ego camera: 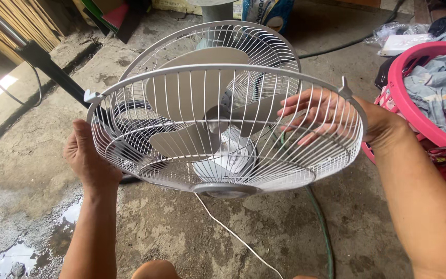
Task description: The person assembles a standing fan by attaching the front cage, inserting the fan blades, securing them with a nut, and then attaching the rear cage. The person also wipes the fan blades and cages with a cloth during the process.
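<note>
concrete floor (192, 227), damp, with a puddle at its lower left. above it, the fan (202, 93) with grey blades and rear guard, its face tilted up toward me. in front of it, the white front grille (223, 129), a round wire dome held between my hands just apart from the rear guard, its hub low and near me, its open side turned away toward the blades, its rim running left to right. pink laundry basket (414, 88) at right, full of clothes. my right hand (321, 116) lies flat behind the wires, fingers spread, palm against the grille's right rim. my left hand (86, 157) is closed on the left rim. a white cord (233, 235) and green hose (323, 232) trail across the floor.
</note>
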